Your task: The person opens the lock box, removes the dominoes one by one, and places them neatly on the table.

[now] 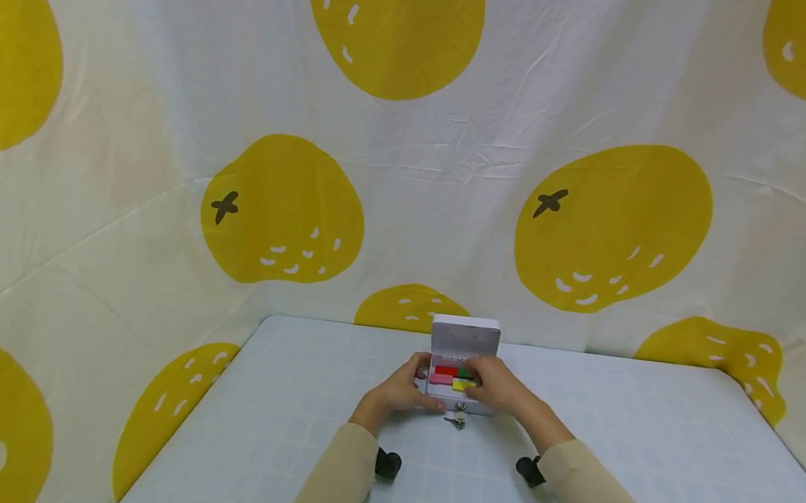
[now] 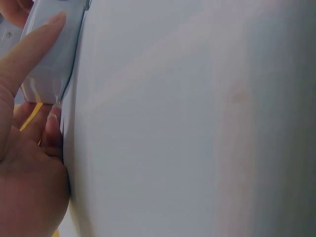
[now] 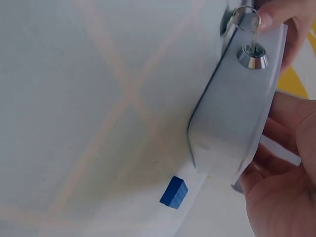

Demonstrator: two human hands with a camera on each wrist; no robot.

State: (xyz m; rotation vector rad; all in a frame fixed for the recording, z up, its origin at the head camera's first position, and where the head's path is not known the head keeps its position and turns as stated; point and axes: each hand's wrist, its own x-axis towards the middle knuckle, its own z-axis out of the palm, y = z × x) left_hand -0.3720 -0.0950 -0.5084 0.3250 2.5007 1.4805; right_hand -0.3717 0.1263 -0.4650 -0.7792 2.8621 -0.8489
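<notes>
A small white metal lock box (image 1: 437,401) stands on the table with its hinged lid (image 1: 465,343) raised. Inside lie a red block (image 1: 445,370), a pink block (image 1: 441,379), a green block (image 1: 465,372) and a yellow block (image 1: 461,385). My left hand (image 1: 402,386) holds the box's left end, thumb along the front wall and fingers at the side. From the right, my right hand (image 1: 501,385) reaches over the rim, fingertips at the green and yellow blocks; whether they pinch one is hidden. A key sits in the front lock (image 3: 253,57), with a key ring (image 3: 247,18) attached.
A blue block (image 3: 174,191) lies on the table beyond the box's right end, seen in the right wrist view. The table (image 1: 325,409) has a pale checked cover. Behind its back edge hangs a white curtain (image 1: 416,203) with yellow fruit prints.
</notes>
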